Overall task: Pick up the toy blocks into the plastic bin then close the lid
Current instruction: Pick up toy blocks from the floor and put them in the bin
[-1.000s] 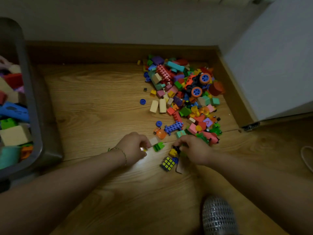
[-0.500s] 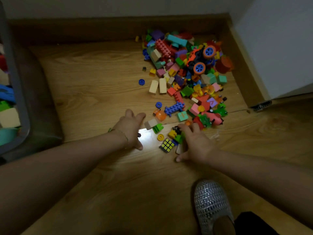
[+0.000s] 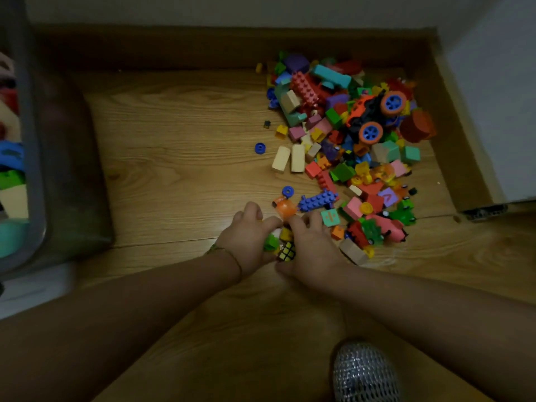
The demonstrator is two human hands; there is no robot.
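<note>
A heap of colourful toy blocks (image 3: 342,146) lies on the wood floor at the upper right, with an orange toy car (image 3: 374,114) on top. The grey plastic bin (image 3: 37,169) stands at the left edge, with blocks inside it. My left hand (image 3: 249,239) and my right hand (image 3: 311,248) meet at the near edge of the heap. Their curled fingers cup a small cluster between them: a green block (image 3: 271,242), a yellow block (image 3: 285,235) and a small puzzle cube (image 3: 286,250). An orange piece (image 3: 285,208) sits just beyond the fingertips.
A white cabinet (image 3: 493,97) and brown skirting wall in the heap on the right and behind. Two blue wheels (image 3: 260,148) lie loose left of the heap. A silver mesh shoe (image 3: 365,372) is at the bottom. Bare floor separates the bin and the blocks.
My hands have closed in on each other, gathering the green block, yellow block and cube between them. The left hand's fingers, straight before, are now curled.
</note>
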